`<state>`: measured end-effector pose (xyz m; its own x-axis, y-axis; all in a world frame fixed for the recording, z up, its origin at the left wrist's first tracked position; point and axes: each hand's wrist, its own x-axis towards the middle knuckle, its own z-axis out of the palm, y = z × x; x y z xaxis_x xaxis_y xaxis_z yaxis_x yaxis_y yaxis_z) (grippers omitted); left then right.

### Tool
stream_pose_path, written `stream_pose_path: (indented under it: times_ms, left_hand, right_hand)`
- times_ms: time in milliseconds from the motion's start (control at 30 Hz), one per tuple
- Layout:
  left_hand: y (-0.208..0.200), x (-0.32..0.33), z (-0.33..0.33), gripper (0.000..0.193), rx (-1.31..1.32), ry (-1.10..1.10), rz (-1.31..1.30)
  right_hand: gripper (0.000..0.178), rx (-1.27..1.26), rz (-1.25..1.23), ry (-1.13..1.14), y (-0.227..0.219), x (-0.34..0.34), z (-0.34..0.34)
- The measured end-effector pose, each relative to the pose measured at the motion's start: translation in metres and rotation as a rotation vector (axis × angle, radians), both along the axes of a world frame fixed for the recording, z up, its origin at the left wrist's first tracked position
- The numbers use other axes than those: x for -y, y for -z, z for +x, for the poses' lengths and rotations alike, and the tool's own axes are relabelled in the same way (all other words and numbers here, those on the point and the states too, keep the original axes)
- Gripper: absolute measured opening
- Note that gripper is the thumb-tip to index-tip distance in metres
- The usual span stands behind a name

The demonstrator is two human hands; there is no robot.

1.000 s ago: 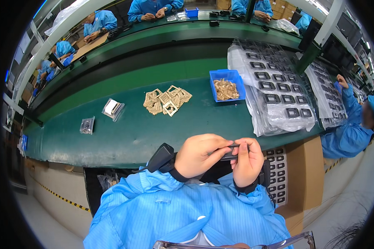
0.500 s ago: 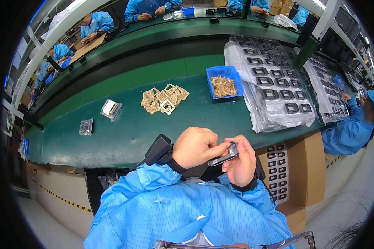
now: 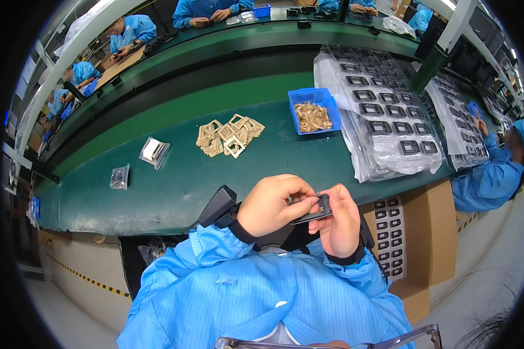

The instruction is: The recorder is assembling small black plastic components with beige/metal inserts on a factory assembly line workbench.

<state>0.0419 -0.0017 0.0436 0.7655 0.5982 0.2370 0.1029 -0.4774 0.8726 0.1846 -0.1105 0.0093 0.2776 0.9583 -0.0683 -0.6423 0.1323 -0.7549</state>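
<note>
The person wears a light blue smock, its fabric finely striped and creased across the chest and sleeves; dark bands circle both wrists just under the cuffs; both hands, left hand [image 3: 272, 205] and right hand [image 3: 336, 220], are bare; clear spectacle rims show at the lower edge.

Both hands met just before the bench's near edge, the left hand [image 3: 272, 205] left of the right hand [image 3: 337, 221], a small flat part [image 3: 313, 213] pinched between them. Beyond, on the workbench [image 3: 174, 186], a pile of frame parts [image 3: 230, 135] lay centre; a bin [image 3: 313, 110] sat right of it, stacked trays [image 3: 384, 116] further right. Two small bags [image 3: 153, 152] lay far left. A carton [image 3: 425, 232] stood right of the hands, below the bench.
</note>
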Motion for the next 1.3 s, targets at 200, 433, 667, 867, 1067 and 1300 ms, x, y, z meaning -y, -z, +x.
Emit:
stream_pose_path:
  times_ms: [200, 433, 667, 867, 1067, 1300]
  left_hand:
    - [0.004, -0.005, -0.004, 0.012, -0.006, 0.054, 0.117]
    - [0.007, -0.002, -0.015, 0.012, -0.029, 0.001, 0.303]
    - [0.016, 0.000, -0.026, 0.018, -0.048, -0.052, 0.270]
    - [0.041, -0.020, -0.060, 0.028, 0.144, 0.112, -0.467]
    - [0.040, -0.026, -0.096, 0.027, 0.101, 0.143, -0.823]
    - [0.052, -0.023, -0.121, 0.030, 0.076, 0.161, -0.775]
  right_hand:
    - [0.023, 0.027, -0.002, -0.096, -0.001, 0.001, -0.001]
    - [0.019, 0.137, -0.052, -0.114, -0.005, -0.002, -0.012]
    - [0.019, 0.171, -0.116, -0.072, 0.003, -0.012, -0.019]
    - [0.019, 0.203, -0.221, -0.053, -0.001, -0.018, -0.031]
    - [0.018, 0.220, -0.232, -0.059, -0.006, -0.022, -0.049]
    - [0.019, 0.325, -0.285, -0.161, -0.012, -0.028, -0.070]
